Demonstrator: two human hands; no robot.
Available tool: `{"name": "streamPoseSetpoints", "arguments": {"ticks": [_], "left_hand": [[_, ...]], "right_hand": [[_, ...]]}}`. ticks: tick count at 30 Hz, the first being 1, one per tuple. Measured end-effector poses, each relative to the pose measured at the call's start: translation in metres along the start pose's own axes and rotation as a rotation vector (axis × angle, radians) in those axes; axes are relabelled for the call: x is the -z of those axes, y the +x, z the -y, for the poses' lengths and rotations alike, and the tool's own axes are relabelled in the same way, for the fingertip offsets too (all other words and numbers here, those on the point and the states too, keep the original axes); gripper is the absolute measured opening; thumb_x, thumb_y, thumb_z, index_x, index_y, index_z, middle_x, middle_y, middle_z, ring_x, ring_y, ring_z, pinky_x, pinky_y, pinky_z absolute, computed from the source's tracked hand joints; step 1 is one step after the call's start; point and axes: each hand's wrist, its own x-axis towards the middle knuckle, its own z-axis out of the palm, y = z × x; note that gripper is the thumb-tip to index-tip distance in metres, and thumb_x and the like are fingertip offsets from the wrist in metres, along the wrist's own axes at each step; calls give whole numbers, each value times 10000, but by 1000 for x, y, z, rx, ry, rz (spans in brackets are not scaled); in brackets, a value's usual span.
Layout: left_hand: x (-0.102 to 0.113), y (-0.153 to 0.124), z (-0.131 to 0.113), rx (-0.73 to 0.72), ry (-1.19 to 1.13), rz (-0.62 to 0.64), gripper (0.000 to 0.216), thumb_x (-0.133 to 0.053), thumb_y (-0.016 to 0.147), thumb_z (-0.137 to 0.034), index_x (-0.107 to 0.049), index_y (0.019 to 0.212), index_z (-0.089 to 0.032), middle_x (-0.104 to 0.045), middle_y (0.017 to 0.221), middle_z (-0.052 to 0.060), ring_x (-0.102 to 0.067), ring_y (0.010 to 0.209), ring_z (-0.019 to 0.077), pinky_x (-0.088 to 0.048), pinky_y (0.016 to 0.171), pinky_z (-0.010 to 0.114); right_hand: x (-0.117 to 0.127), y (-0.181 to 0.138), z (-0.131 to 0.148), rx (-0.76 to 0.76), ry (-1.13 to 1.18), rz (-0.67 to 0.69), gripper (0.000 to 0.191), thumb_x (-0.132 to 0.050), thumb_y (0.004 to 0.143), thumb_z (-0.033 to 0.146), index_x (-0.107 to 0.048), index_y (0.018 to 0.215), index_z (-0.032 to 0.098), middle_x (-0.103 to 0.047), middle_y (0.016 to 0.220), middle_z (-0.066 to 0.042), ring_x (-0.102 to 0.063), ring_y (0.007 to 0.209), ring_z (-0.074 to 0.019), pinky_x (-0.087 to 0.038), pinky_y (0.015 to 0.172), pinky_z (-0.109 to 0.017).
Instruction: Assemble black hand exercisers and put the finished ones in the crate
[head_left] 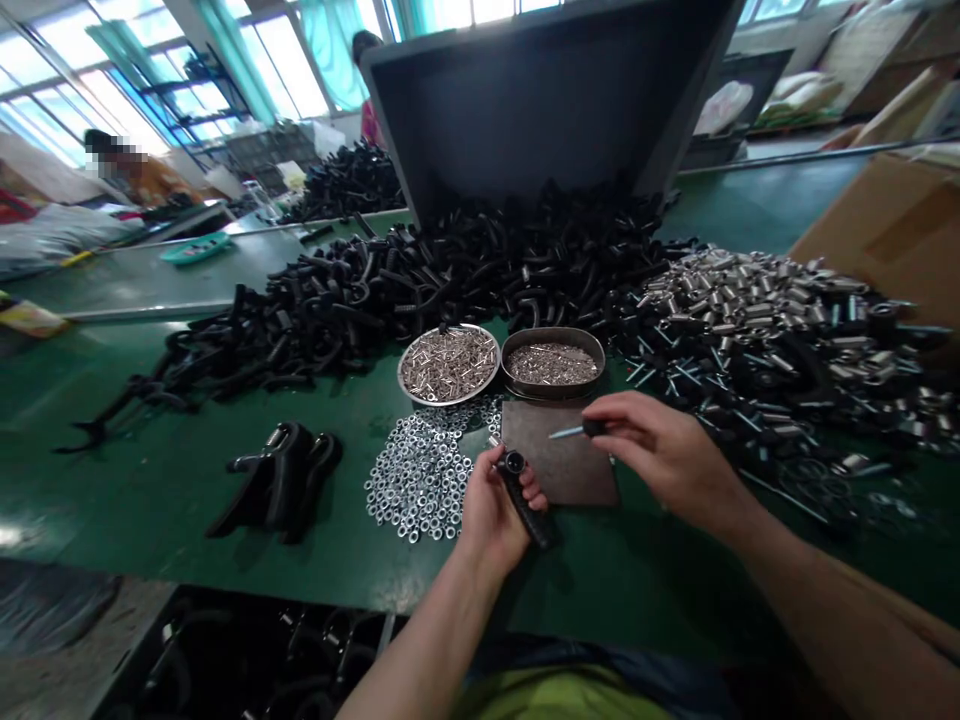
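Observation:
My left hand (491, 520) is closed around a black handle (534, 520), its round socket end tipped up toward me. A small shiny metal piece shows by the thumb. Between the thumb and fingertips of my right hand (675, 455) is a black-headed screw (571, 433), its silvery shank pointing left toward the handle but apart from it. Beneath it lies a flat brown metal plate (562, 475). Loose washer-like nuts (416, 478) are spread on the green table just left of my left hand.
A round dish (403, 388) of small pins and an oval tin (551, 388) of tiny parts stand behind the plate. Black handles (450, 270) spill from a tipped grey bin (525, 100). Metal sleeves (739, 290) and screws heap at right. Finished-looking black pieces (281, 480) lie left.

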Motion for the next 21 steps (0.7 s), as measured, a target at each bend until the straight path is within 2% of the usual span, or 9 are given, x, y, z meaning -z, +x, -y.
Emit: {"name": "streamPoseSetpoints", "arguments": {"ticks": [4, 8, 10, 13, 15, 17, 18, 19, 21], "left_hand": [[-3, -4, 9, -33, -1, 48, 279, -451, 822, -297, -496, 592, -146, -427, 480, -1, -391, 443, 93, -342, 447, 199], [-5, -11, 21, -150, -14, -28, 143, -528, 766, -222, -556, 664, -126, -522, 550, 3, -454, 473, 88, -373, 483, 203], [-5, -13, 24, -230, 5, -59, 98, -570, 737, -209, -568, 685, -126, -552, 590, -3, -485, 499, 87, -381, 497, 202], [-3, -14, 25, -358, 94, -35, 115, -624, 704, -237, -574, 690, -134, -544, 589, -22, -486, 513, 87, -384, 513, 207], [-2, -14, 24, -419, 112, -51, 136, -649, 680, -253, -582, 711, -139, -558, 622, -27, -493, 541, 85, -395, 542, 207], [0, -15, 24, -475, 128, -90, 151, -659, 663, -261, -588, 730, -145, -579, 677, -26, -511, 591, 87, -408, 583, 207], [0, -15, 25, -507, 166, -94, 152, -660, 660, -263, -588, 734, -150, -583, 697, -27, -518, 614, 91, -411, 599, 209], [0, -15, 25, -535, 230, -85, 149, -656, 666, -265, -589, 739, -154, -584, 710, -27, -521, 633, 96, -412, 612, 214], [1, -16, 25, -566, 390, -83, 144, -633, 694, -288, -588, 747, -162, -574, 703, -29, -517, 641, 106, -412, 623, 226]], "right_hand": [[-23, -20, 35, 166, -14, -9, 195, -508, 851, 99, -609, 997, 179, -653, 998, -61, -624, 940, -154, -516, 824, -269], [-48, -26, 38, 275, -147, -59, 212, -432, 904, 143, -599, 1034, 129, -654, 996, -115, -636, 897, -170, -519, 749, -266], [-54, -26, 36, 185, -200, -91, 216, -451, 915, 258, -625, 921, 130, -667, 852, -102, -642, 761, -181, -510, 644, -274], [-55, -25, 34, -50, -210, -6, 357, -463, 902, 414, -598, 667, 180, -616, 605, -35, -594, 555, -159, -461, 525, -264], [-54, -26, 34, -38, -175, 4, 297, -477, 894, 413, -629, 776, 187, -670, 743, -57, -631, 668, -175, -489, 601, -277], [-53, -27, 35, 93, -128, -35, 239, -471, 898, 346, -618, 1003, 190, -675, 984, -99, -636, 867, -204, -502, 746, -325], [-53, -28, 36, 123, -95, -36, 249, -455, 904, 316, -594, 1068, 191, -666, 1027, -105, -631, 907, -208, -498, 780, -340], [-53, -28, 38, 99, -52, -3, 260, -413, 919, 294, -575, 1095, 193, -676, 978, -97, -640, 873, -201, -503, 762, -338], [-50, -29, 40, -80, 52, 111, 288, -318, 950, 285, -541, 1110, 196, -674, 744, -41, -647, 682, -173, -507, 631, -300]]}}
